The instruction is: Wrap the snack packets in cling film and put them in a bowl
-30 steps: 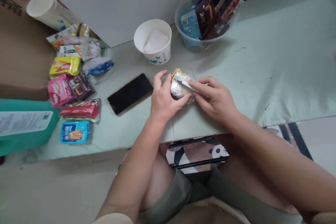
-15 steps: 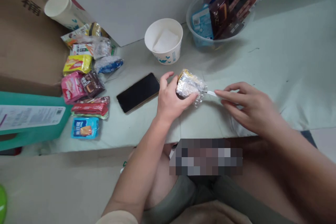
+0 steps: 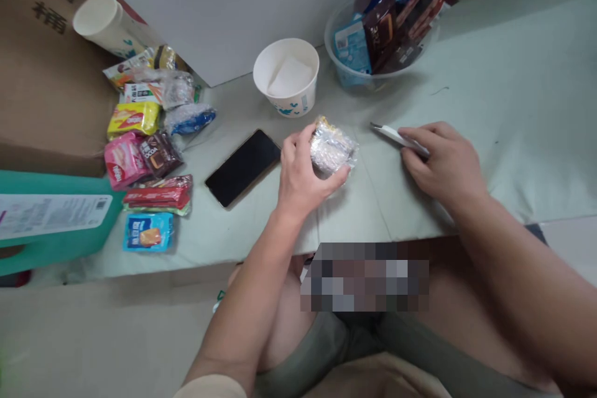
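Note:
My left hand (image 3: 298, 174) is closed around a small wrapped snack pack (image 3: 332, 148), thumb on the near side and fingers on the far left. Its crinkled clear and silvery wrapper shows a bit of yellow at the top. Pinched in my right hand (image 3: 441, 158) is a slim white utility knife (image 3: 396, 135), its dark tip pointing up and left, apart from the pack. The rest of the handle is hidden in my palm. Just left of my left hand lies a black phone (image 3: 242, 168).
Behind stand a paper cup (image 3: 298, 102) with white material inside and a clear plastic bowl (image 3: 342, 74) of snack packets. Wrapped snacks (image 3: 135, 118) line the left, beside a cardboard box (image 3: 51, 87), stacked paper cups (image 3: 105, 25) and a green box (image 3: 88, 236). The table's edge runs nearest my legs.
My right hand has drawn the knife away from the wrapper, so its tip no longer touches the pack. More of the knife shows, turned up-left. My left hand keeps its hold.

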`<state>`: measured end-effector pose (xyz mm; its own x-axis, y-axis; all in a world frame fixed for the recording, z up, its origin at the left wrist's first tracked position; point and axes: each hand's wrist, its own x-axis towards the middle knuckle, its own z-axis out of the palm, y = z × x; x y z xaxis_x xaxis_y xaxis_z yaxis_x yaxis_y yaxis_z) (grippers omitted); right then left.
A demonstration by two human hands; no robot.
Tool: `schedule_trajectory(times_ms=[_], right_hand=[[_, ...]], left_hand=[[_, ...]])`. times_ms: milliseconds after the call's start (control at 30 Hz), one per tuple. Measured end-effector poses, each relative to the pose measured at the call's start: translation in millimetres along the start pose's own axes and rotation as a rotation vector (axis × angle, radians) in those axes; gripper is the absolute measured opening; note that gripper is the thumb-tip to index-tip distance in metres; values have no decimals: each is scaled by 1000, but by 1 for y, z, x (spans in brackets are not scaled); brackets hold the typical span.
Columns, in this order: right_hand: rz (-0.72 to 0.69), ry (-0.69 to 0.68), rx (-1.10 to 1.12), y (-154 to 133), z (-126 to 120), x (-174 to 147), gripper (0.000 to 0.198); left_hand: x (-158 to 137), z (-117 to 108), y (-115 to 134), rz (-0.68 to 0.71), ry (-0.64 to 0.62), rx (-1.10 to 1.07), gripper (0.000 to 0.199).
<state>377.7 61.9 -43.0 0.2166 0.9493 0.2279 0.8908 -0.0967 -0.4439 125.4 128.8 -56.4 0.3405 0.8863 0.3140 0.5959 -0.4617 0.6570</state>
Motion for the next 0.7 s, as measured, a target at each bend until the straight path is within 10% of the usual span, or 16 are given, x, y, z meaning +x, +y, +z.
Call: schedule_trajectory(times_ms=[167,333,700], right_hand=[[59,136,-113,-11,5,-1,32],[-142,75,122,-36,14,-8,26],[-439,-60,467,-48,25,-12,61]], left_hand=[[-6,-3,4,90,-46,24,103],[-2,-11,11,20,57,15,42],[14,-8,26,-648,41,-934,14]])
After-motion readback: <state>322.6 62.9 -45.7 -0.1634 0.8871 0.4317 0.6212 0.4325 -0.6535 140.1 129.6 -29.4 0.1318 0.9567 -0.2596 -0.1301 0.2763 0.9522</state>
